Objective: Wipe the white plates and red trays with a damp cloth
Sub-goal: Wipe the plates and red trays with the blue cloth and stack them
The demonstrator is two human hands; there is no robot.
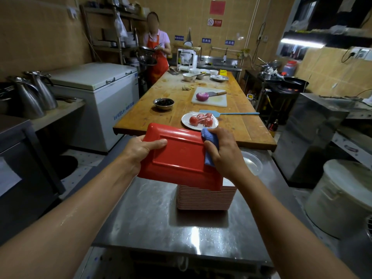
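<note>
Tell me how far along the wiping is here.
Done: cannot tell. In hand: the left hand holds a red tray underside-up while the right hand presses a blue cloth on its edge. Left: possibly the tray stack below; no white plates being wiped.

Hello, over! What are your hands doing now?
Left hand grips red rectangular plastic tray. Right hand presses blue cloth on its edge. Tray above stack. Nothing blocking.

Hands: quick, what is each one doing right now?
Left hand: grips the red tray by its edge.
Right hand: holds the blue cloth against the tray.
</note>
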